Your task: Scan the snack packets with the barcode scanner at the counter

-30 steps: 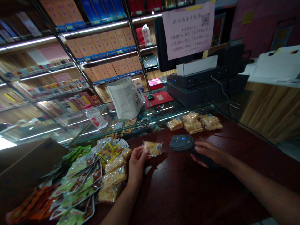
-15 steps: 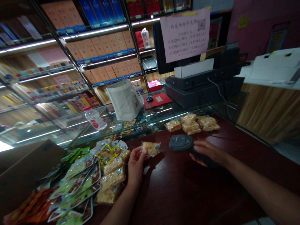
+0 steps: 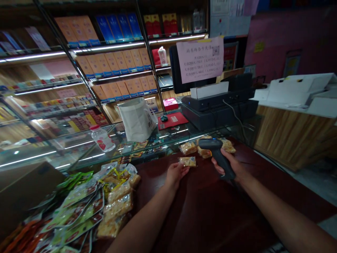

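Observation:
My left hand (image 3: 174, 173) holds a small clear snack packet (image 3: 187, 161) by its near end, low over the dark red counter (image 3: 210, 211). My right hand (image 3: 229, 165) grips a black barcode scanner (image 3: 214, 151) by its handle, its head raised just right of that packet. Right behind the scanner lies a small group of similar scanned packets (image 3: 188, 147) by the glass edge. A heap of mixed snack packets (image 3: 100, 207) lies on the counter to my left.
A glass display case (image 3: 79, 151) runs along the back with a water bottle (image 3: 101, 138) and a white bag (image 3: 137, 119) on it. A cash register (image 3: 216, 105) with a pink notice (image 3: 200, 59) stands behind. Lit shelves (image 3: 79, 70) fill the left; a wooden counter (image 3: 295, 133) is right.
My left hand has carried the packet away from the heap, forward and right toward the far packets. My right hand has lifted the scanner and turned it upright.

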Demonstrator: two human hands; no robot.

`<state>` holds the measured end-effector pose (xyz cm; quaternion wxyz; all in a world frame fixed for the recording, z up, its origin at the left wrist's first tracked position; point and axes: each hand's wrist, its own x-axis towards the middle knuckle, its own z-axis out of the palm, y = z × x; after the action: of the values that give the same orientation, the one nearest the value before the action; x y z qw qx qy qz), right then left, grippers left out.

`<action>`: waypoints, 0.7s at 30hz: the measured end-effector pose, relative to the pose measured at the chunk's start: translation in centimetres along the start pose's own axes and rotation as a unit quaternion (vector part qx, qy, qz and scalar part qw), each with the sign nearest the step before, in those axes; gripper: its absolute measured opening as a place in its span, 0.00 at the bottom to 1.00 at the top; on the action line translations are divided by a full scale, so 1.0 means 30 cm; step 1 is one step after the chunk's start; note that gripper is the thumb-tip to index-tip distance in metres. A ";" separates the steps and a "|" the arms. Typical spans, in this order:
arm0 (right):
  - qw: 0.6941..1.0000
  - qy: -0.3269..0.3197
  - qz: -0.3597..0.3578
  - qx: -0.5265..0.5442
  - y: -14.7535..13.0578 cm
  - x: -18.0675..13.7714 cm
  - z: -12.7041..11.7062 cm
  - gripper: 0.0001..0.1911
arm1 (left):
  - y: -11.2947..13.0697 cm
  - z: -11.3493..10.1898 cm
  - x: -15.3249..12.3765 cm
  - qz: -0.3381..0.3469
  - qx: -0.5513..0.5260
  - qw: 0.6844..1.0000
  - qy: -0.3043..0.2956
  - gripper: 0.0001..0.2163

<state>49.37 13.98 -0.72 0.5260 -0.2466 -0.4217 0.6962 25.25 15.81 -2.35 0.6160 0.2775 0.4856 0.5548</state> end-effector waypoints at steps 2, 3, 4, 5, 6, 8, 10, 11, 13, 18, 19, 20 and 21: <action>1.000 -0.002 0.004 -0.002 -0.002 -0.002 0.008 0.20 | -0.020 0.054 0.033 -0.004 0.000 1.000 0.000 0.09; 1.000 -0.003 0.005 -0.003 -0.005 -0.003 0.011 0.20 | -0.030 0.074 0.047 -0.002 0.002 1.000 0.004 0.08; 1.000 -0.004 0.006 -0.002 -0.008 -0.004 0.013 0.20 | -0.039 0.090 0.057 0.002 0.005 1.000 0.010 0.08; 1.000 -0.004 0.005 -0.001 -0.011 -0.005 0.014 0.20 | -0.048 0.102 0.066 0.006 0.010 1.000 0.016 0.07; 1.000 -0.003 0.003 0.001 -0.014 -0.006 0.015 0.20 | -0.057 0.111 0.073 0.012 0.017 1.000 0.023 0.07; 1.000 0.001 -0.003 0.006 -0.017 -0.007 0.013 0.19 | -0.075 0.125 0.082 0.025 0.033 0.998 0.037 0.06; 1.000 0.003 -0.006 0.010 -0.017 -0.007 0.010 0.20 | -0.087 0.134 0.084 0.038 0.053 0.997 0.048 0.08; 1.000 0.003 -0.005 0.010 -0.017 -0.007 0.008 0.20 | -0.091 0.137 0.081 0.042 0.064 0.996 0.051 0.10; 1.000 0.002 -0.003 0.009 -0.015 -0.008 0.004 0.20 | -0.091 0.134 0.061 0.049 0.088 0.993 0.053 0.14; 1.000 -0.008 0.001 -0.005 -0.010 -0.025 0.013 0.20 | -0.068 0.020 -0.113 0.112 0.160 0.979 0.057 0.28; 1.000 -0.011 0.003 -0.011 -0.007 -0.031 0.019 0.20 | -0.060 -0.024 -0.169 0.151 0.202 0.967 0.041 0.28; 1.000 -0.015 0.008 -0.019 -0.003 -0.037 0.025 0.21 | -0.049 -0.074 -0.229 0.204 0.257 0.945 0.019 0.27; 0.999 -0.018 0.013 -0.028 0.001 -0.044 0.032 0.22 | -0.035 -0.127 -0.289 0.256 0.308 0.916 -0.005 0.25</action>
<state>49.02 12.43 -0.38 0.5024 -0.2535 -0.4471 0.6953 22.97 6.56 -2.19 0.3396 0.5711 0.5419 0.5147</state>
